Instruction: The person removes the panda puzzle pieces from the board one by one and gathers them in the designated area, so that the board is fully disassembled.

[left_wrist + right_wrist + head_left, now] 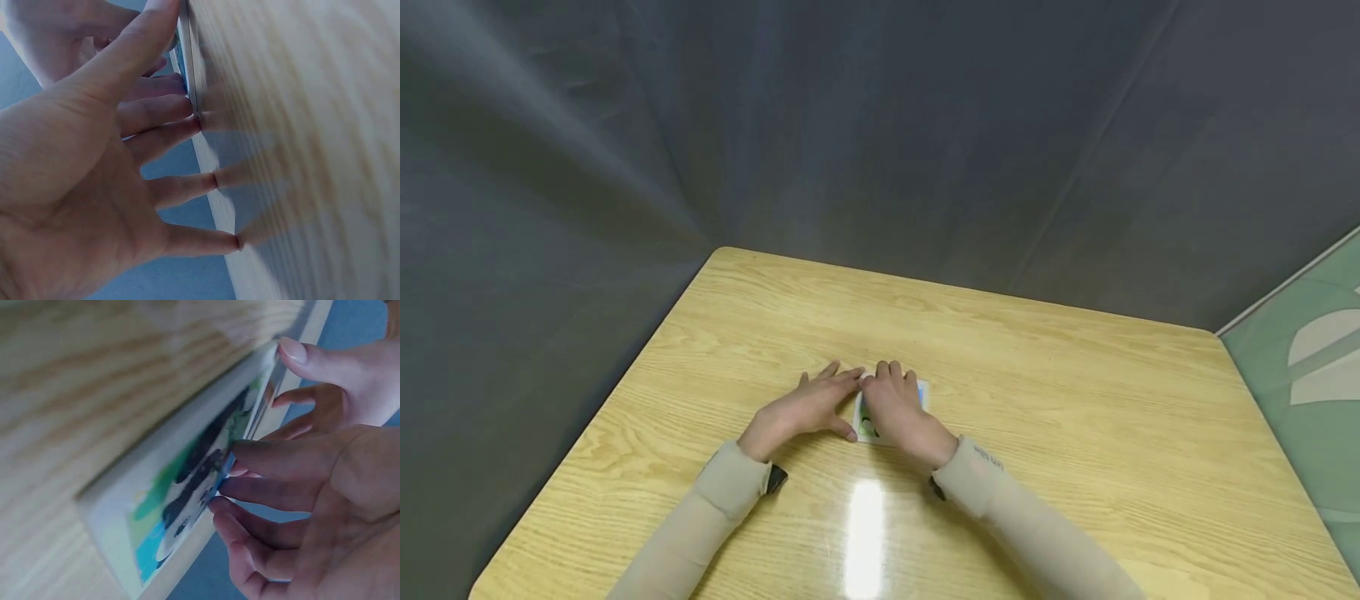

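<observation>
A thin, flat board [866, 423] with a white border lies on the table under my hands. In the right wrist view its picture [197, 472] shows a black-and-white, panda-like figure on green and blue. My left hand [808, 407] is at the board's left side, fingers spread and fairly straight. Its thumb is at the near left corner, and its other fingertips reach down to the tabletop and the board's far left edge. My right hand [897, 410] lies over the picture, its bent fingertips touching the surface and hiding much of it.
The light wood-grain table [1075, 400] reaches out around the board, with a bright glare spot on its near side. Dark curtain [880, 142] hangs behind and to the left. A green panel [1300, 400] with a pale shape stands past the right edge.
</observation>
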The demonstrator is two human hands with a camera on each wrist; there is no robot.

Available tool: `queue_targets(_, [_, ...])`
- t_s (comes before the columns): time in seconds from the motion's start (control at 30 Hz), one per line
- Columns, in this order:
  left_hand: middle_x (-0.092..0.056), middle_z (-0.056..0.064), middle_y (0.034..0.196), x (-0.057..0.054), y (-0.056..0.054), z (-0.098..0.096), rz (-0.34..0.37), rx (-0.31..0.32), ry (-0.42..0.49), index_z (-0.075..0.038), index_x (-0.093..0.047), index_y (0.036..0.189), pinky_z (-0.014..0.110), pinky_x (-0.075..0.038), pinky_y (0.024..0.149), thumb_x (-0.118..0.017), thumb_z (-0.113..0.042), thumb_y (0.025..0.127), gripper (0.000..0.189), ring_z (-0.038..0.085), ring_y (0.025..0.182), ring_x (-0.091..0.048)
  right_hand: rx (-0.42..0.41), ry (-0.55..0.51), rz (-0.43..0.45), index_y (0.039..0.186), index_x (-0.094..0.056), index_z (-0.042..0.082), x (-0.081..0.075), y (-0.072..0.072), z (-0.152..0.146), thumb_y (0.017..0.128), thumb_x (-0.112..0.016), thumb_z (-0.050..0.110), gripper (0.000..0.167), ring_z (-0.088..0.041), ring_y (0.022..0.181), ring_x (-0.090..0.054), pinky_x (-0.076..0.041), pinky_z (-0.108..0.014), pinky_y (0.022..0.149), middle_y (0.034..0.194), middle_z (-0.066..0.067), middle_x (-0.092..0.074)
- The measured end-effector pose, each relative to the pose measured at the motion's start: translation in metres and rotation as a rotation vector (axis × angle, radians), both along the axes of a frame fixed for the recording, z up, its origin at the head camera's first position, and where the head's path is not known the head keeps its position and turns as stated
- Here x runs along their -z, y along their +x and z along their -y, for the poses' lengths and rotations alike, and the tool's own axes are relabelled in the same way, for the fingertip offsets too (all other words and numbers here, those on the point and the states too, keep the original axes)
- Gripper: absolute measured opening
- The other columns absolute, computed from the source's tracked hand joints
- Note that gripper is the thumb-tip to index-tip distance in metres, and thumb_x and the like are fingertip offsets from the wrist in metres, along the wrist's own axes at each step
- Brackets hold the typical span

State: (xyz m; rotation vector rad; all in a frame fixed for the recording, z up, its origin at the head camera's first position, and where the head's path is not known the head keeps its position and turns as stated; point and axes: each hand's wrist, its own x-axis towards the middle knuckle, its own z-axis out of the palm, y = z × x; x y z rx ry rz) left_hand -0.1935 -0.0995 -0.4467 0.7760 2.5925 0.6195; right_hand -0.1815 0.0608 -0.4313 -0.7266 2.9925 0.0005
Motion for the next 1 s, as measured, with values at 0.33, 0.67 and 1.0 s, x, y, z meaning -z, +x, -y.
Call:
queue_targets(0.33, [-0.022,0.007,0.158,-0.003,-0.002,0.0,-0.012,0.006,-0.007,-0.01,-0.037,0.149,0.078,-0.013,0.1,-0.078,-0.038,0.075,0.089,0.042,0.144,-0.008,0.043,-0.007,0.095,0.109,-0.067,0.001,-0.008,-0.009,0.0,0.087,-0.07,0.008,0.023,-0.03,0.1,-0.051,-0.049,-0.046,0.082,0.106,-0.014,-0.056])
queue_targets(0.67, [-0.021,0.005,0.159,-0.001,0.0,0.0,-0.009,0.01,-0.042,-0.008,-0.04,0.147,0.077,-0.013,0.101,-0.078,-0.039,0.075,0.086,0.04,0.145,-0.008,0.016,-0.156,0.195,0.112,-0.062,-0.001,-0.004,-0.024,-0.013,0.084,-0.073,0.007,0.031,-0.03,0.096,-0.048,-0.049,-0.046,0.081,0.11,-0.015,-0.055])
queue_targets(1.0, [-0.021,0.003,0.159,0.001,0.0,-0.003,-0.009,0.011,-0.075,-0.01,-0.038,0.148,0.075,-0.015,0.102,-0.077,-0.042,0.076,0.088,0.039,0.145,-0.008,-0.003,-0.258,0.204,0.106,-0.061,0.001,-0.003,-0.027,-0.019,0.079,-0.079,0.011,0.034,-0.029,0.092,-0.047,-0.046,-0.044,0.078,0.102,-0.012,-0.057])
